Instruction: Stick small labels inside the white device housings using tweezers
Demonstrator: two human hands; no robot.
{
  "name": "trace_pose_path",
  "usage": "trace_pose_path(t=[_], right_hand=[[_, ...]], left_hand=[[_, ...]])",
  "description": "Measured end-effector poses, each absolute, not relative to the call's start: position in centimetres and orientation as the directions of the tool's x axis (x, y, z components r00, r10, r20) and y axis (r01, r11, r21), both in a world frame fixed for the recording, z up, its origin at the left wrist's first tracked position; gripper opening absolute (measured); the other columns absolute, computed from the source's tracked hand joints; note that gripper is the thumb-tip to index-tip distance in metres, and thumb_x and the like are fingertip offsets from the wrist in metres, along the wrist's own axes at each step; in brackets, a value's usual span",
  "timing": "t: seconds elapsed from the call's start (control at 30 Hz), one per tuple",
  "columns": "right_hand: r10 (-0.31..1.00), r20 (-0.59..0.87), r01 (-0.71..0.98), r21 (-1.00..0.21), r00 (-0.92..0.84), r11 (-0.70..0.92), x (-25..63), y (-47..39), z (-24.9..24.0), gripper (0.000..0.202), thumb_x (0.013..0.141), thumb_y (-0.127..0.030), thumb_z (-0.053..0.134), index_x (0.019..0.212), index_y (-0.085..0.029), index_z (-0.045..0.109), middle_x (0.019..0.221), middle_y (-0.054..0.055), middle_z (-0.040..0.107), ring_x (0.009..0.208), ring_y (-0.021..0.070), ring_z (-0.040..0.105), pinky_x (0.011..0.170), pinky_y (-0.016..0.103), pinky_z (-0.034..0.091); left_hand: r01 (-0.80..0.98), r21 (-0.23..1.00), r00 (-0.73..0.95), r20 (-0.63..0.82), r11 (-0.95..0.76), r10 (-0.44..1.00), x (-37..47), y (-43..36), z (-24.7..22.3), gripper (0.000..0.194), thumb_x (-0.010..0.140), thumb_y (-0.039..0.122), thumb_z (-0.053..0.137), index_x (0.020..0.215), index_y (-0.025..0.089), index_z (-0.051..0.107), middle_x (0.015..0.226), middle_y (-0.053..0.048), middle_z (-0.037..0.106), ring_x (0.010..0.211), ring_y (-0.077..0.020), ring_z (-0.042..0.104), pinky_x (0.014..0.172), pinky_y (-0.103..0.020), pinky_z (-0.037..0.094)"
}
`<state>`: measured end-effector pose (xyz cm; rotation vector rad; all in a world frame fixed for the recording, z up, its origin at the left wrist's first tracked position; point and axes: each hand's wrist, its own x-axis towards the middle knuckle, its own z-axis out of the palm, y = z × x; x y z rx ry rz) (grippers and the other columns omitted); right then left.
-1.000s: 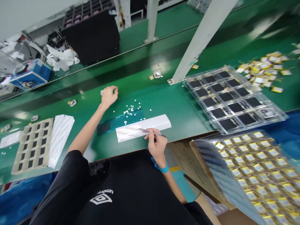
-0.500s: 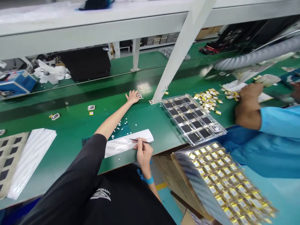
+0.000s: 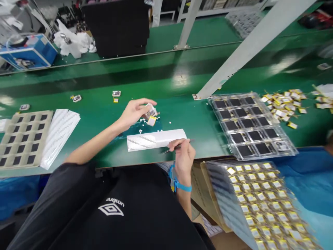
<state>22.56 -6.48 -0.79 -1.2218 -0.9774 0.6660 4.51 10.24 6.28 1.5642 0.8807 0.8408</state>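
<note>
My left hand (image 3: 132, 114) pinches a small white-framed electronic device (image 3: 151, 110) above the bench. A yellow-edged battery (image 3: 151, 121) hangs at its lower side. My right hand (image 3: 184, 156) is closed around dark tweezers (image 3: 178, 147), whose tips point left, close to the front edge of a label sheet (image 3: 156, 139). That white sheet lies flat, with rows of small dark-printed strips on its left part. Small white scraps (image 3: 141, 131) are scattered on the bench just behind the sheet, beneath the device.
A clear tray of black squares (image 3: 241, 123) lies to the right, beside a heap of batteries (image 3: 284, 104). A battery-filled tray (image 3: 262, 198) sits lower right. A slanted white post (image 3: 234, 60) rises from the bench. Leftward are a beige tray (image 3: 26, 139) and paper strips (image 3: 61, 137).
My left hand has come back from the far side of the bench with the device, now over the scraps. The tweezers have shifted off the sheet's middle to its front edge. The view has moved.
</note>
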Motion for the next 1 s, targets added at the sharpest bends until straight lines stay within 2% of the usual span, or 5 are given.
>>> trace_pose_path(t=[0.13,0.23,0.33,0.57,1.0], right_hand=[[0.92,0.255,0.133,-0.965,0.297,0.225,20.7,-5.9,1.8,0.047,0.111,-0.057,0.055,0.085,-0.022,0.071,0.058,-0.007,0.049,0.05,0.0101,0.044,0.05,0.025,0.036],[0.95,0.267,0.202,-0.951,0.163,0.233,17.9,-4.7,2.8,0.019,0.1,-0.042,0.077,0.1,-0.023,0.073,0.068,-0.008,0.058,0.055,0.0083,0.043,0.058,0.025,0.039],[0.929,0.37,0.327,-0.88,0.019,0.344,15.2,-3.7,2.8,0.018,0.103,-0.032,0.075,0.119,-0.023,0.07,0.083,-0.006,0.07,0.059,0.0083,0.05,0.062,0.024,0.045],[0.835,0.55,0.463,-0.736,-0.017,0.494,13.9,-2.7,1.4,0.014,0.105,-0.026,0.074,0.098,-0.024,0.063,0.086,-0.005,0.075,0.06,0.0093,0.06,0.056,0.024,0.047],[0.693,0.72,0.595,-0.542,-0.036,0.594,14.8,-4.0,2.1,0.019,0.099,-0.01,0.077,0.111,-0.024,0.075,0.098,0.001,0.082,0.085,0.0155,0.079,0.073,0.027,0.066]], left_hand=[[-0.077,0.996,0.365,0.078,-0.053,0.928,-0.7,2.5,6.1,0.03,0.104,0.044,0.077,0.12,0.019,0.078,0.101,-0.008,0.087,0.083,-0.0182,0.083,0.074,-0.027,0.065],[-0.17,0.985,0.214,0.071,-0.035,0.974,-2.0,-0.6,4.7,0.034,0.102,0.045,0.079,0.126,0.022,0.073,0.114,-0.008,0.086,0.089,-0.0179,0.084,0.086,-0.029,0.067],[-0.194,0.976,0.089,0.116,-0.097,0.989,-2.0,-2.2,3.1,0.029,0.106,0.046,0.075,0.121,0.022,0.074,0.121,-0.008,0.085,0.109,-0.0205,0.083,0.1,-0.032,0.065],[-0.1,0.977,0.007,0.189,-0.187,0.982,-1.6,-4.0,1.6,0.021,0.111,0.038,0.067,0.121,0.022,0.076,0.125,-0.009,0.083,0.116,-0.0189,0.08,0.101,-0.031,0.063],[-0.115,0.988,-0.004,0.105,-0.105,0.994,-1.1,-4.2,2.8,0.026,0.103,0.047,0.078,0.104,0.024,0.068,0.076,0.004,0.072,0.055,-0.0091,0.065,0.059,-0.022,0.06]])
